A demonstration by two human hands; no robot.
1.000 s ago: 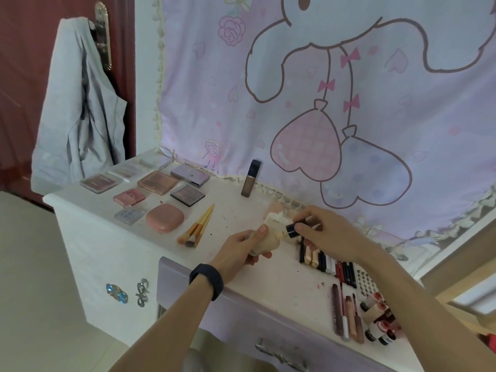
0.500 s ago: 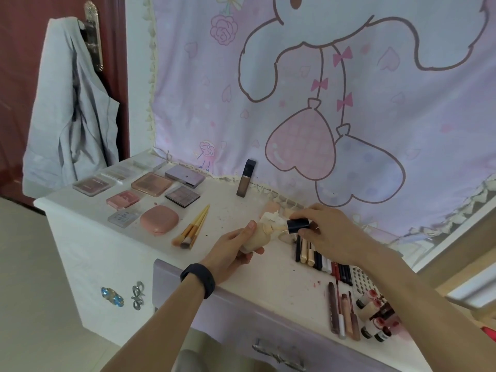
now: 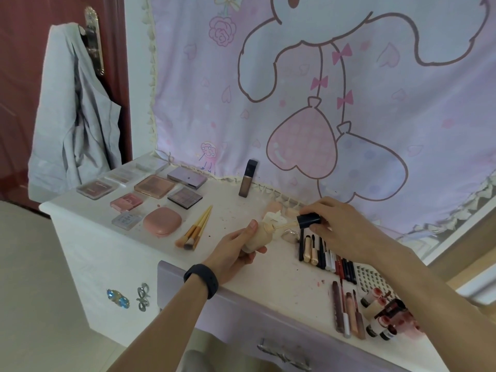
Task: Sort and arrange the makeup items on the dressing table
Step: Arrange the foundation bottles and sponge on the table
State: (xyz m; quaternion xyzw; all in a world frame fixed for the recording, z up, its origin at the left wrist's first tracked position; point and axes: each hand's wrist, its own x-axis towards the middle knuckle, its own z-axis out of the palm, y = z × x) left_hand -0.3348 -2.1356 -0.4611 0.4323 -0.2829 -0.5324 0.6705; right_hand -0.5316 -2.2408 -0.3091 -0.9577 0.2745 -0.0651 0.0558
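Note:
My left hand point(image 3: 236, 251) grips a beige foundation bottle point(image 3: 259, 234), tilted over the dressing table point(image 3: 268, 280). My right hand point(image 3: 346, 229) pinches its dark cap point(image 3: 308, 220), pulled a little clear of the bottle's neck, with a thin wand between them. Palettes point(image 3: 154, 186) and a pink compact point(image 3: 162, 220) lie at the left. Brushes point(image 3: 194, 230) lie in the middle. Pencils and tubes point(image 3: 326, 255) form a row at the right.
A brown tube point(image 3: 247, 179) stands upright near the back cloth point(image 3: 322, 103). Lip glosses point(image 3: 347, 310) and small bottles point(image 3: 386, 315) lie at the right front corner. A grey garment point(image 3: 72, 114) hangs on the door at left. A drawer handle point(image 3: 283, 357) sits below.
The cap has come away from the bottle to the right, baring the wand. Both hands stay over the table's middle.

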